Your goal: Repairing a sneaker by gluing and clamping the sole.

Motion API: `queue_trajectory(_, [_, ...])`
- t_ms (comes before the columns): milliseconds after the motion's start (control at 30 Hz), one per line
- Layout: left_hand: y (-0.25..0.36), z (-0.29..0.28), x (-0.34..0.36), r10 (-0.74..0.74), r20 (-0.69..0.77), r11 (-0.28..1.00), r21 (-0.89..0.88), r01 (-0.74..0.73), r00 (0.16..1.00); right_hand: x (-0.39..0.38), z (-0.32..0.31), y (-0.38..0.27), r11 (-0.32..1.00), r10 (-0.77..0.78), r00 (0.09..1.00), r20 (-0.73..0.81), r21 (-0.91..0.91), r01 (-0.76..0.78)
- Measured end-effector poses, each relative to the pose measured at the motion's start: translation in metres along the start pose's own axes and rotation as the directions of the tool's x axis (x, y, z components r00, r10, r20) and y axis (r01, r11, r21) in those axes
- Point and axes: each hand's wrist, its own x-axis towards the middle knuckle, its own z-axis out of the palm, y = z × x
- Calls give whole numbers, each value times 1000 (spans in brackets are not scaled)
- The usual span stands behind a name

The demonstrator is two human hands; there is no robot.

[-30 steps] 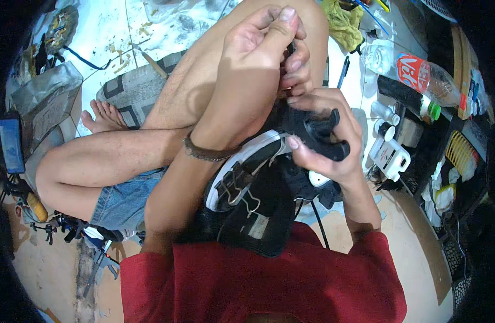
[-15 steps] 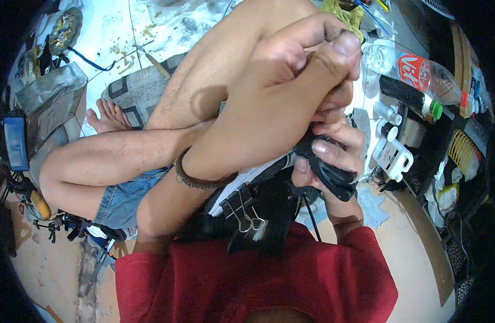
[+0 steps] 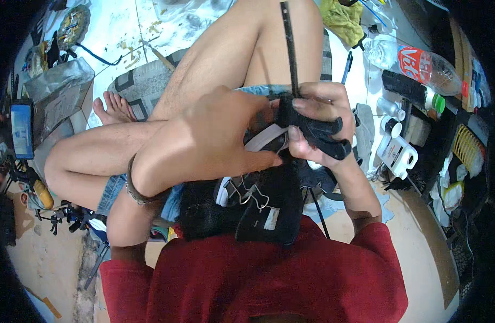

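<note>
A black shoe-like piece (image 3: 210, 207) with a pale edge rests in my lap. Metal binder clip handles (image 3: 247, 195) stick out from it, beside a black flap (image 3: 261, 229) bearing a small pale patch. My left hand (image 3: 201, 137), with a dark bracelet (image 3: 133, 185) on its wrist, closes around a pale grey band (image 3: 263, 138) on the piece; some of its fingertips are hidden. Bunched black straps (image 3: 325, 132) are pinched in my right hand (image 3: 315, 109). From between the hands a long narrow black strap (image 3: 289, 48) rises upright over my thigh.
On the right are a plastic bottle with a red label (image 3: 414, 64), a white jug (image 3: 396, 153), small bottles and a blue pen (image 3: 347, 67). A yellow cloth (image 3: 342, 21) lies at the far right. My crossed legs rest on a patterned mat (image 3: 142, 81); a blue device (image 3: 22, 131) stands left.
My left hand has come down and left, onto the pale band. The right hand has risen slightly, and the narrow black strap now shows standing upright.
</note>
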Motion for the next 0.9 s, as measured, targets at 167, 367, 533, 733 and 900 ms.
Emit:
queue_trajectory(167, [-4, -1, 6, -35, 70, 998, 45, 32, 997, 4, 3, 5, 999, -30, 1000, -8, -13, 30])
queue_trajectory(367, [-24, 3, 2, -28, 56, 997, -76, 32, 998, -2, 5, 6, 996, 17, 1000, -1, 87, -17])
queue_trajectory(533, [-31, 1, 6, -24, 98, 993, -110, 34, 995, -8, 5, 8, 999, 17, 1000, -5, 49, -17])
queue_trajectory(733, [-44, 5, 3, -63, 131, 977, -194, 88, 989, -3, 10, 6, 998, -31, 999, -41, 44, 33])
queue_trajectory(900, [-46, 3, 5, -69, 171, 976, -193, 102, 983, -2, 13, 4, 998, -52, 997, -49, 16, 53])
